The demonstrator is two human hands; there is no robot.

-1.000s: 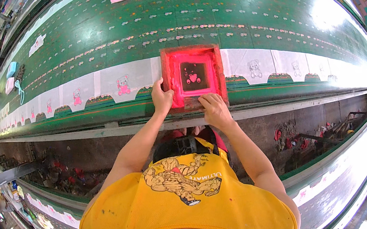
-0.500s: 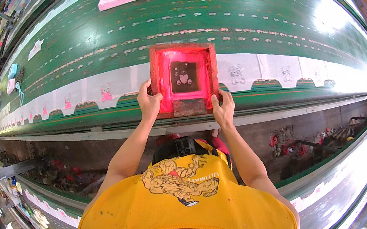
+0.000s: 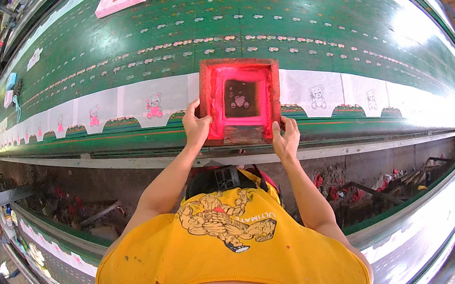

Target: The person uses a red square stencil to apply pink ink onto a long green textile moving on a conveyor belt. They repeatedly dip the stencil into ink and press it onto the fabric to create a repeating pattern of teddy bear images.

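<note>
A square wooden screen frame [image 3: 269, 78], smeared bright pink, lies over a strip of white fabric pieces [image 3: 126, 106] on the long green table [image 3: 317, 3]; its dark middle shows a small bear design. My left hand [image 3: 198, 123] grips the frame at its lower left side. My right hand [image 3: 286, 136] holds the lower right side, thumb and fingers around the wood. The pieces to the left carry pink printed bears, while those to the right show pale outlined bears.
A pink folded stack [image 3: 122, 2] lies at the upper left, with a blue block [image 3: 11, 81] and cords at the far left. Below the table's near rail [image 3: 90, 164] is a dark trough [image 3: 368, 173] with debris. Another long table [image 3: 408, 220] runs behind me.
My right hand has shifted from the frame's lower bar to its right side. The frame moved slightly left in the view, then back right with both hands on it.
</note>
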